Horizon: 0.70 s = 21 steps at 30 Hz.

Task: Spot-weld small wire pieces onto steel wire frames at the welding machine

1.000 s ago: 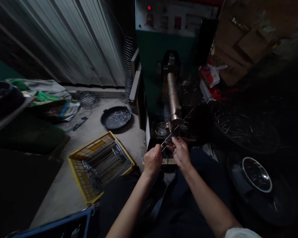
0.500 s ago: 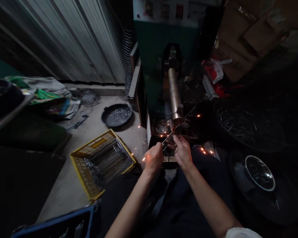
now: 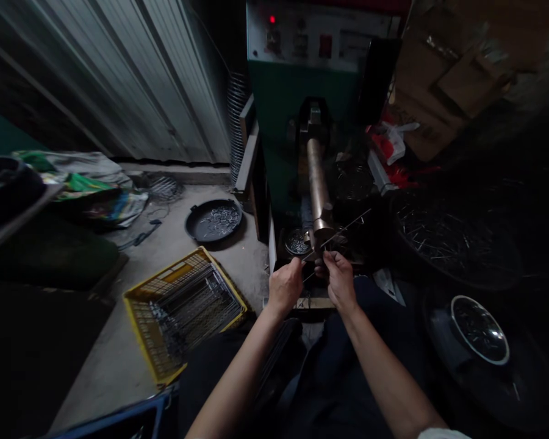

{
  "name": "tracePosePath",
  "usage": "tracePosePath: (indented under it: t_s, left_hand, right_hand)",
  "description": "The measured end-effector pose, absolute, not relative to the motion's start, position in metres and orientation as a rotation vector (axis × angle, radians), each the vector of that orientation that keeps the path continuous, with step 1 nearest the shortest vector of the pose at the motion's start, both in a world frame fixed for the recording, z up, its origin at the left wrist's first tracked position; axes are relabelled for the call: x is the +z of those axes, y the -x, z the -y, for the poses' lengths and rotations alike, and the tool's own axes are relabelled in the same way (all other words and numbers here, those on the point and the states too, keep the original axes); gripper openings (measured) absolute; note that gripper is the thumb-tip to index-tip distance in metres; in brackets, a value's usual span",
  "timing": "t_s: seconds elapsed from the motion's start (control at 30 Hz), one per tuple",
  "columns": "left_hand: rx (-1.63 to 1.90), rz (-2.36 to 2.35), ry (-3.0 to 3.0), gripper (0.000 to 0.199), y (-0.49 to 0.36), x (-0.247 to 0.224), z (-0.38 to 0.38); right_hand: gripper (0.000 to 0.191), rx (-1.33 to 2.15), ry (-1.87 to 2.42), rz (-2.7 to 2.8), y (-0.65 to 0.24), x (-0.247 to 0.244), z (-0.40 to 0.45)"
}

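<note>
My left hand (image 3: 285,286) is closed on a thin metal rod (image 3: 348,227), which slants up to the right past the tip of a spot welding machine's thick cylindrical arm (image 3: 318,183). Just below that tip, my right hand (image 3: 340,280) is closed, thumb and fingers pinched together near the rod. What the right fingertips pinch is too small and dark to make out. A small round dish (image 3: 297,242) of little metal pieces sits left of the arm's tip.
On the floor to the left stand a yellow crate (image 3: 139,326) holding metal rods and a black pan (image 3: 192,228) of small pieces. A dark basin (image 3: 457,277) with thin rods and a shiny-rimmed bowl (image 3: 505,353) lie to the right. A blue crate (image 3: 158,414) is at the lower left.
Orange sparks flew around the arm's tip and my hands earlier; now they are gone. The rod shows more clearly, pointing up to the right. The view has tilted slightly upward.
</note>
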<state>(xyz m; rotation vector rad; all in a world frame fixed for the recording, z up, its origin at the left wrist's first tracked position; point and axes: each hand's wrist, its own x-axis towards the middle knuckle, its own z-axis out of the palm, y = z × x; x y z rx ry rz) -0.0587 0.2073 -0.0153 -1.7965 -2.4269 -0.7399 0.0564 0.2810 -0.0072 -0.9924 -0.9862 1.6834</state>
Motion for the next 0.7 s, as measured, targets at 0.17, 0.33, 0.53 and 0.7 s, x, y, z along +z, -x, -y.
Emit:
tracePosePath:
  t_s: [0.17,0.33,0.53,0.7]
  left_hand:
    - [-0.765,2.431,1.817,0.033,0.063,-0.018,-0.208]
    - [-0.778,2.389,1.885,0.029,0.061,-0.011,-0.199]
    - [-0.673,2.547,1.81,0.016,0.091,-0.012,-0.107]
    - [-0.658,2.838,1.132,0.016,0.164,-0.027,0.015]
  right_hand:
    - [0.036,1.726,0.996,0.962,-0.058,-0.005,-0.28]
    - [0.036,1.743,1.051,1.104,-0.082,-0.009,-0.257]
    - [0.049,1.998,1.229,1.598,-0.147,-0.052,-0.192]
    - [0.049,2.027,1.218,1.932,-0.184,-0.089,-0.16]
